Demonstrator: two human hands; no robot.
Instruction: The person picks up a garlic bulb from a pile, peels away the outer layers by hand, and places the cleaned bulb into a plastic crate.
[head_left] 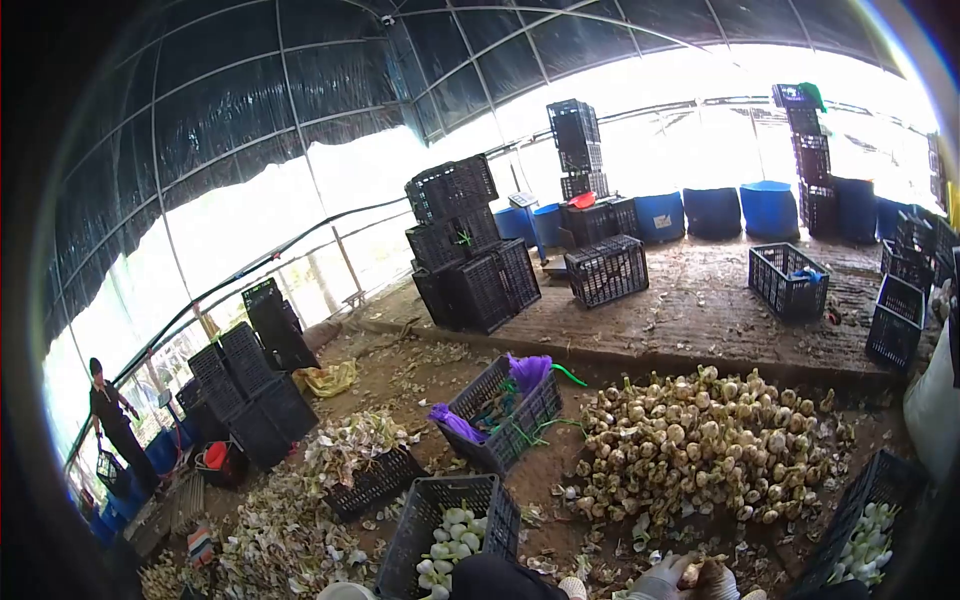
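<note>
At the bottom edge my left hand [657,580], in a pale glove, has its fingers closed against a brownish bulb [690,573]. My right hand [716,580], in a darker, soiled glove, touches the same bulb from the right. Just beyond both hands lies a large heap of unpeeled bulbs [715,440] on the dirt floor. Left of my knee, a black crate [412,530] holds peeled white bulbs [455,540]. Another black crate [835,520] with white bulbs [868,540] stands at the lower right.
A crate [545,405] with purple netting [530,372] stands ahead. Peelings [280,530] pile up at left. Stacked crates [460,240] and blue barrels [712,212] stand farther back. At far left a person [118,425] carries a basket.
</note>
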